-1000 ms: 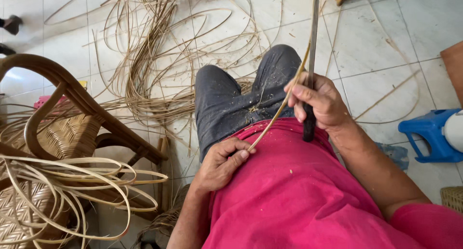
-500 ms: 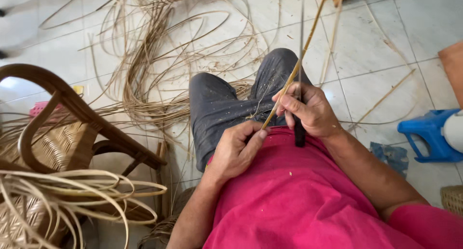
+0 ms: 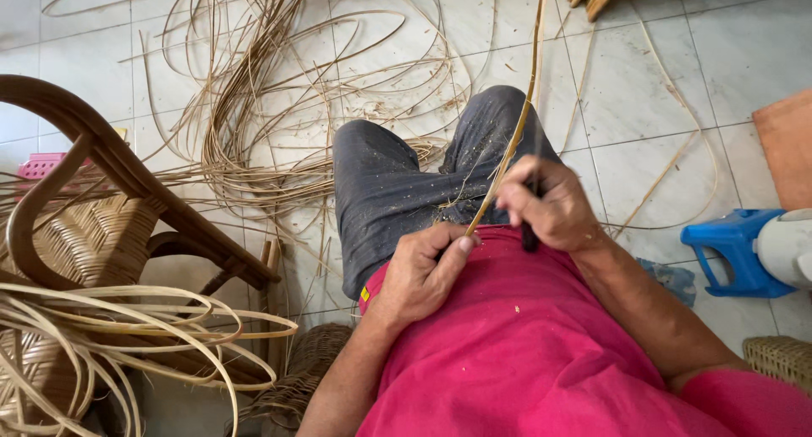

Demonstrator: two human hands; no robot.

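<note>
Tiled floor (image 3: 643,124), rattan strips (image 3: 254,132), wicker chair (image 3: 93,234)

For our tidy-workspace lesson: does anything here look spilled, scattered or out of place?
Yes. Loose rattan strips sprawl in tangled loops across the tiled floor, and pale shavings speckle the grey trousers.

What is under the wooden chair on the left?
Under the chair lie loops of pale cane strips and a woven basket. The chair's frame and the strips cover the floor beneath, so anything else there stays hidden.
</note>
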